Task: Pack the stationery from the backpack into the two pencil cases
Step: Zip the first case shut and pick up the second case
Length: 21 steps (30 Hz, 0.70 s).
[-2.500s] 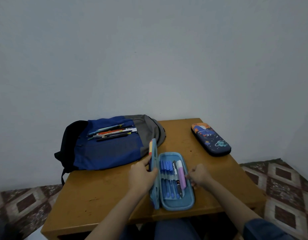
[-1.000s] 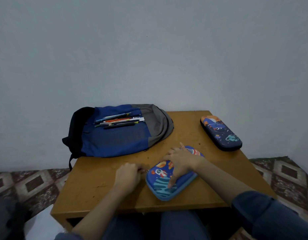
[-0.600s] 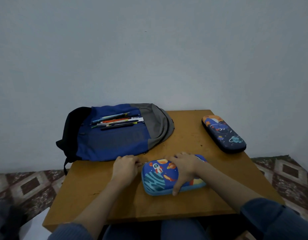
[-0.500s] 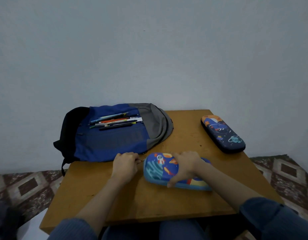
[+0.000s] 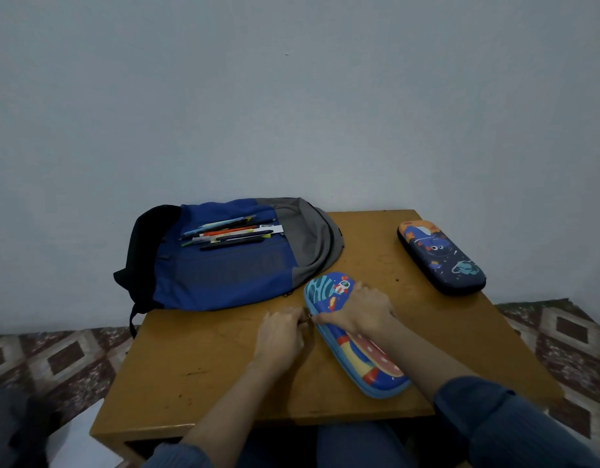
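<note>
The brown wooden table (image 5: 224, 366) carries the blue-and-grey fabric backpack (image 5: 231, 275) at its far left. A dark navy hard-shell pencil case (image 5: 440, 258) lies closed at far right. The bright blue rocket-print pencil case (image 5: 359, 352), near centre, is gripped by the right hand (image 5: 362, 312), fingers bent over it. Loose pens and pencils (image 5: 231, 233) resting on the backpack could be rolled off by a jolt. The small zip pull (image 5: 307, 319) is pinched by the curled left hand (image 5: 281, 332) — it could be jammed if the case skids.

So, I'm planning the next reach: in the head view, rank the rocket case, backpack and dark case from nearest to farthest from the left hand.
1. Rocket case: right beside the left hand, which pinches its zip.
2. Backpack: just ahead, to the left.
3. Dark case: far right, towards the back.
</note>
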Each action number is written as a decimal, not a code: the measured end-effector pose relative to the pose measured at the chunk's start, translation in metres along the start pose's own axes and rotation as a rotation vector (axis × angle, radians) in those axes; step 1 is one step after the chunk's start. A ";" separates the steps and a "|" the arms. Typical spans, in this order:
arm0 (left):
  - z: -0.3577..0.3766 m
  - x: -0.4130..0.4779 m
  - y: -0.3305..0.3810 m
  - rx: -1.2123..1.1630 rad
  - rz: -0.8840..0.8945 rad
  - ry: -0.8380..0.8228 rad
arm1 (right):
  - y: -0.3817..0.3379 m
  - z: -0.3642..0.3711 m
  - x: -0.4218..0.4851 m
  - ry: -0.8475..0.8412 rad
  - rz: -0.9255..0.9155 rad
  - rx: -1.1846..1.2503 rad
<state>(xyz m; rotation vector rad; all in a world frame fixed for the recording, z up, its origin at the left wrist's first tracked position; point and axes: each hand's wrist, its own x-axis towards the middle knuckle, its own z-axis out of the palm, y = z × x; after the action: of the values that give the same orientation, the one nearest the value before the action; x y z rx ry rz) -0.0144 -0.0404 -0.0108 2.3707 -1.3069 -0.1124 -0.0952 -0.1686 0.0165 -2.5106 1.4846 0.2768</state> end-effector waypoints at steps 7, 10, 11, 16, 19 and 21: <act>0.003 -0.019 -0.001 0.003 -0.036 -0.026 | 0.031 -0.021 0.018 -0.354 -0.110 0.263; 0.000 -0.019 -0.003 -0.018 -0.079 -0.017 | 0.029 -0.010 0.013 -0.448 -0.151 0.290; -0.002 -0.018 -0.005 -0.025 -0.092 -0.026 | 0.027 -0.004 0.012 -0.458 -0.163 0.319; -0.014 -0.021 -0.014 0.020 -0.051 -0.083 | 0.019 0.002 0.003 -0.381 -0.121 0.417; -0.019 -0.034 -0.024 0.044 -0.044 -0.110 | 0.014 0.001 0.003 -0.309 -0.089 0.523; -0.023 -0.043 -0.033 0.055 -0.056 -0.120 | 0.012 -0.001 0.003 -0.265 -0.063 0.589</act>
<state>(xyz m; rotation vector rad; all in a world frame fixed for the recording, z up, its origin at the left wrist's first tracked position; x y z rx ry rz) -0.0063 0.0179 -0.0093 2.4813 -1.3131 -0.2423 -0.1044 -0.1769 0.0157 -1.9603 1.1666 0.1280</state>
